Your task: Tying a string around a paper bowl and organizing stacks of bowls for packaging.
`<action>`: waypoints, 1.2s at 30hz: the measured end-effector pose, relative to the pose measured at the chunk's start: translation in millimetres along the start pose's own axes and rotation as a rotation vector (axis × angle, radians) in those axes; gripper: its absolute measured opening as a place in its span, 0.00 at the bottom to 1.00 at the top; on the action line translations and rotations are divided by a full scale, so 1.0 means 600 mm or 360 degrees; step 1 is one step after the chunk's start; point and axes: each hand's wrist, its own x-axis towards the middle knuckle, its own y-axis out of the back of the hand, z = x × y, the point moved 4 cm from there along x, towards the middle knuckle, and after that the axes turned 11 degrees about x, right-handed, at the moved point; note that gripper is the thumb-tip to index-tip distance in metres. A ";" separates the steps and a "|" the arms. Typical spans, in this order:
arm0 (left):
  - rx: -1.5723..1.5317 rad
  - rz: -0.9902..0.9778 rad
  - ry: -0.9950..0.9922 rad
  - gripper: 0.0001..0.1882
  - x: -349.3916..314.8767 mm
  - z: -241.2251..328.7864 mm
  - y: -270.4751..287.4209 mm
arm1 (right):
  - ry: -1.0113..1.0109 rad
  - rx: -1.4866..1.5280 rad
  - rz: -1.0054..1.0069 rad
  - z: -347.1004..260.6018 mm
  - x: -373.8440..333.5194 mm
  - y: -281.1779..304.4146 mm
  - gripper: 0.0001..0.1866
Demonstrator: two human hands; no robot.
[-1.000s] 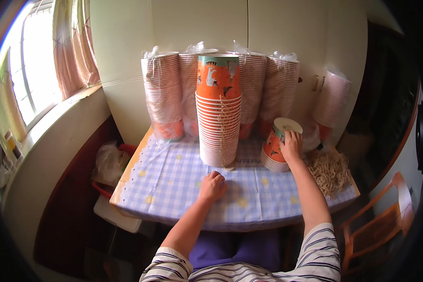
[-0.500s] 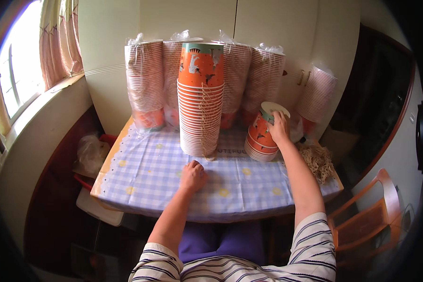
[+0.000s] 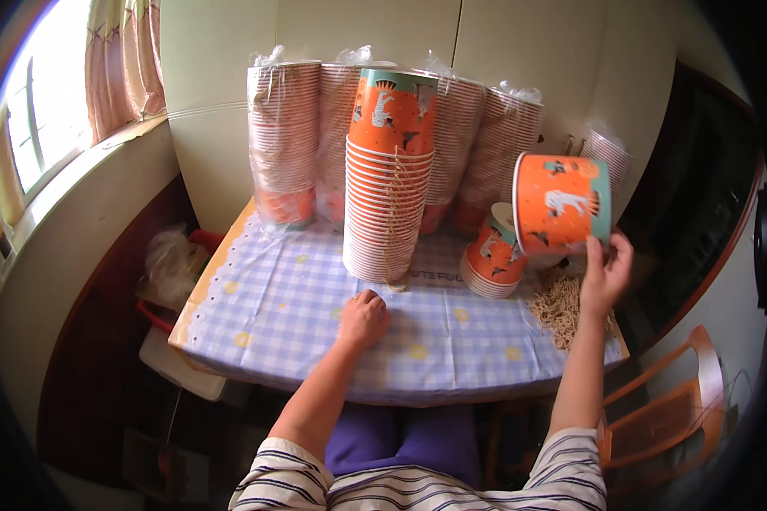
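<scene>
My right hand holds an orange paper tub by its green base end. Printed with white tigers and dark birds, it lies sideways in the air, its white rim to the left. Below and left of it, a short stack of matching tubs stands upside down on the table. My left hand rests closed on the tablecloth; nothing shows in its curled fingers. Just beyond it rises a tall stack of upside-down nested tubs, with a beige string hanging down its side.
Plastic-wrapped tub stacks line the table's back. A heap of beige string lies at the right on the checked tablecloth. A wooden chair stands at right, a red container at left, and pale cupboards behind.
My right hand has lifted one tub off the short stack and moved it right and up, tipping it sideways. My left hand stays in place on the table. The view has shifted slightly.
</scene>
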 end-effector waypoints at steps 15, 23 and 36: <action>-0.0142 0.0009 0.0128 0.04 0.007 0.002 0.001 | -0.2658 0.2052 0.0340 0.188 -0.415 -0.066 0.18; -0.0334 -0.0048 0.0306 0.07 0.006 0.003 0.017 | -0.2848 0.1233 0.0331 0.124 -0.415 -0.056 0.16; -0.0372 -0.0045 0.0355 0.07 0.004 0.000 0.010 | -0.2319 0.0117 -0.0879 0.138 -0.346 0.010 0.11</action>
